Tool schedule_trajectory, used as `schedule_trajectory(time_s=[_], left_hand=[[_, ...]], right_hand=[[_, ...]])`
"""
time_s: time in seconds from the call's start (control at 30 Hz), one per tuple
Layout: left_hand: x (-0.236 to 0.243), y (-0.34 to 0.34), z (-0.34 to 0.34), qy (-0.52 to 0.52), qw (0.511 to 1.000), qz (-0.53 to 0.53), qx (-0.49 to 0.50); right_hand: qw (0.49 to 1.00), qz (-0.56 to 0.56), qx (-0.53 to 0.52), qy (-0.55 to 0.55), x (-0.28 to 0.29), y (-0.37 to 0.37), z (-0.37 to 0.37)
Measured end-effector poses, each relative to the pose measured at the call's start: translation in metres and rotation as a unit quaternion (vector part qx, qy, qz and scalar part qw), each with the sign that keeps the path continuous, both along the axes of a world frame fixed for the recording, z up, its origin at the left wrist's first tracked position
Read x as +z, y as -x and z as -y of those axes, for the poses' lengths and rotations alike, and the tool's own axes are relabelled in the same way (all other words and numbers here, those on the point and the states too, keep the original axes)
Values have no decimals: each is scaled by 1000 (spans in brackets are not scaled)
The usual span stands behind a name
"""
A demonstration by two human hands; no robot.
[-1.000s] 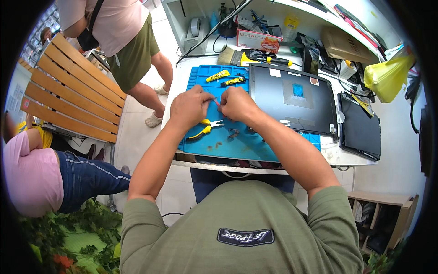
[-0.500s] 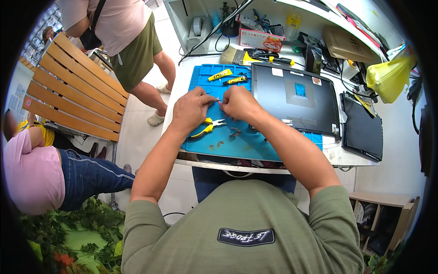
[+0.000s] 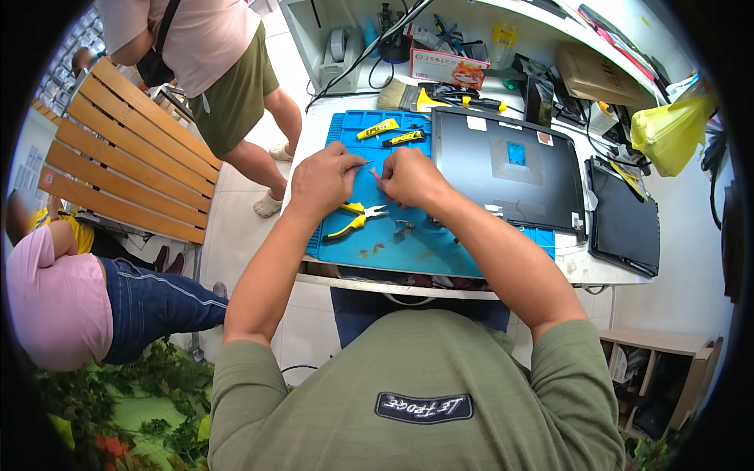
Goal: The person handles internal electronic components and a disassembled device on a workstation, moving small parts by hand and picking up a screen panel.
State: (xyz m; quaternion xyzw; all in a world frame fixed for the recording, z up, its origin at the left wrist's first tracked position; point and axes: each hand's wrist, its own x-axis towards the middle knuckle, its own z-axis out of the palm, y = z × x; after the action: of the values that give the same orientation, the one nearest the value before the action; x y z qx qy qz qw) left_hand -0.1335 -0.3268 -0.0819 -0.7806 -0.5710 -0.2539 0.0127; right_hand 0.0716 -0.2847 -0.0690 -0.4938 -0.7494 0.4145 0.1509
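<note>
Over the blue work mat, my right hand grips a thin red-handled tool, its tip pointing away from me to the left. My left hand is to its left, thumb and fingers pinched together; what they hold, if anything, is too small to name. Yellow-and-black pliers lie open below the hands. Beside them is a small dark metal part. Two small glue tubes, a yellow one and a black one, rest at the mat's far side.
A dark laptop screen panel lies right of my right hand, with a black flat panel beyond. A brush, a red-and-white box and a yellow bag are farther back. Two people stand or sit left, near a wooden bench.
My left hand has drawn back to the left, widening the gap between the hands. My right hand keeps its hold on the red-handled tool in nearly the same place.
</note>
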Motion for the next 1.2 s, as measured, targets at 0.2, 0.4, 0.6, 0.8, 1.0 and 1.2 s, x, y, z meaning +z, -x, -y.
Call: schedule_trajectory(time_s=[0.2,0.4,0.6,0.8,1.0,1.2], left_hand=[[-3,0,2,-7,1000,-3,-16],[-2,4,-6,2,1000,-13,3],[-4,9,-1,-12,999,41,9],[5,16,-11,101,975,191,47],[-3,23,-22,201,949,240,48],[-2,22,-25,177,957,226,53]], right_hand=[[999,16,5,-35,-6,1,0],[998,15,3,-59,-5,1,2],[998,15,2,-63,-4,-1,3],[996,36,8,-83,-3,-2,4],[995,24,10,-101,-6,-3,3],[997,27,13,-69,-2,-3,3]])
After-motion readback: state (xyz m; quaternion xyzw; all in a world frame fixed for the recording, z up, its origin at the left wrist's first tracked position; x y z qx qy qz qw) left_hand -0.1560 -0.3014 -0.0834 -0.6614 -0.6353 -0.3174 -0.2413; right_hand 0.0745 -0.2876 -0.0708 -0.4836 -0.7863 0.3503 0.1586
